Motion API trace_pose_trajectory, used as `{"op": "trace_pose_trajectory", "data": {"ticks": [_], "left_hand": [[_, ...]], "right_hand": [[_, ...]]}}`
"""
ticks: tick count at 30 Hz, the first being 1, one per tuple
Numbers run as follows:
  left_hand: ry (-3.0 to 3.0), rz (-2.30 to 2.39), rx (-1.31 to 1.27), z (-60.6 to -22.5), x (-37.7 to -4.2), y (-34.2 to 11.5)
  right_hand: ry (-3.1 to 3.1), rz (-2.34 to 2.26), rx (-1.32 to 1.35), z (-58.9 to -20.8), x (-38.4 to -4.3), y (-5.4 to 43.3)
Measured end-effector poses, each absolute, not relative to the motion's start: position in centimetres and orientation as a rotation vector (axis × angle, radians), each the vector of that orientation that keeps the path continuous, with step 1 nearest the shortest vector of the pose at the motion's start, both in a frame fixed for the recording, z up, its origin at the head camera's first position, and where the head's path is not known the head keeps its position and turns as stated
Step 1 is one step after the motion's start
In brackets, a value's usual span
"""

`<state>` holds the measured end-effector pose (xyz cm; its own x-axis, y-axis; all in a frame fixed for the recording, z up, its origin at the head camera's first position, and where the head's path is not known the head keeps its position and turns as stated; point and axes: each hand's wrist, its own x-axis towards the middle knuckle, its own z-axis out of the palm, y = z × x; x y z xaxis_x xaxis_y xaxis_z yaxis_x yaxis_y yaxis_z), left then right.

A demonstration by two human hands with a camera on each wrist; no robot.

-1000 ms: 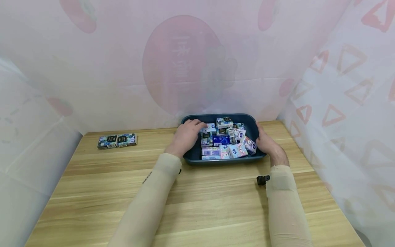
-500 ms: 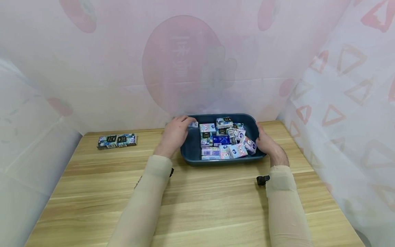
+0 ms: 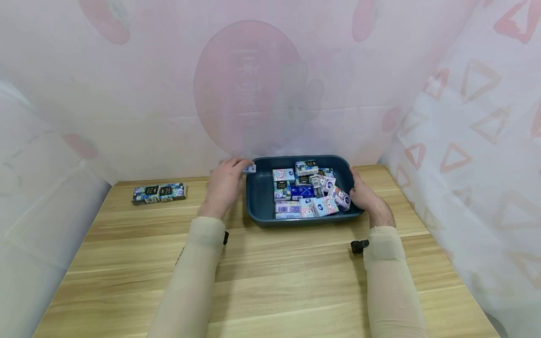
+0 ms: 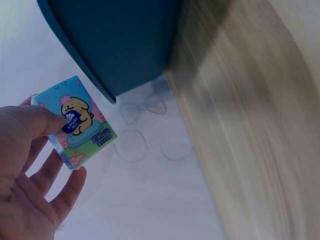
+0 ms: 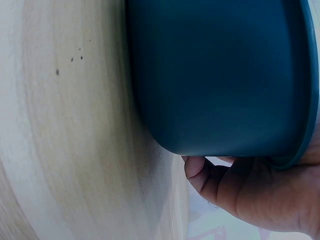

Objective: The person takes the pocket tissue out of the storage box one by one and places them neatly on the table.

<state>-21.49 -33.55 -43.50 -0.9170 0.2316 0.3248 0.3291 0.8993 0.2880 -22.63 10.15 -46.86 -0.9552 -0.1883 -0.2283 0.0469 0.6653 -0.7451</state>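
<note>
Pinched between the thumb and fingers of my left hand [image 3: 225, 185] is a small pack of tissues [image 4: 82, 135], blue and pink with a cartoon dog on its face. In the head view, hand and pack are just off the left end of a dark blue plastic basin [image 3: 260, 199]. My right hand [image 3: 366, 193] grips the basin's right end; in the right wrist view its fingers [image 5: 200, 175] curl under the rim against the outer wall. Several tissue packs lie loosely in the basin, among them a dark blue one [image 3: 302, 192] and a pale pink-and-blue one [image 3: 326, 206].
Two floral dark packs of tissues [image 3: 172, 192] lie side by side at the back left of the wooden table [image 3: 287, 281]. A printed pale cloth [image 3: 160, 108] hangs right behind the table and along both sides.
My left hand has lifted a pack of tissues from the basin's left part and carried it leftward past the rim. My right hand stays at the basin's right end.
</note>
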Motion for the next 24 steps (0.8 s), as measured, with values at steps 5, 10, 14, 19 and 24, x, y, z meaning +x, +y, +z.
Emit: {"op": "trace_pose_trajectory", "data": {"ticks": [5, 10, 14, 19, 24], "left_hand": [[-2.777, -0.446, -0.405, -43.9, -21.6, -34.9], [-2.771, -0.445, -0.391, -44.5, -21.5, -36.3], [-2.768, -0.464, -0.368, -45.0, -21.4, -37.4], [-2.774, -0.477, -0.33, -45.7, -21.3, -38.9], [-2.796, -0.485, -0.281, -46.3, -21.0, -40.4]], "right_hand": [[2.601, -1.165, -0.123, -47.0, -22.6, 10.3], [2.615, -1.153, -0.134, -46.9, -22.7, 10.3], [2.608, -1.163, -0.125, -46.9, -22.7, 10.3], [2.608, -1.164, -0.131, -47.0, -22.7, 10.3], [2.608, -1.157, -0.135, -47.1, -22.8, 10.4]]}}
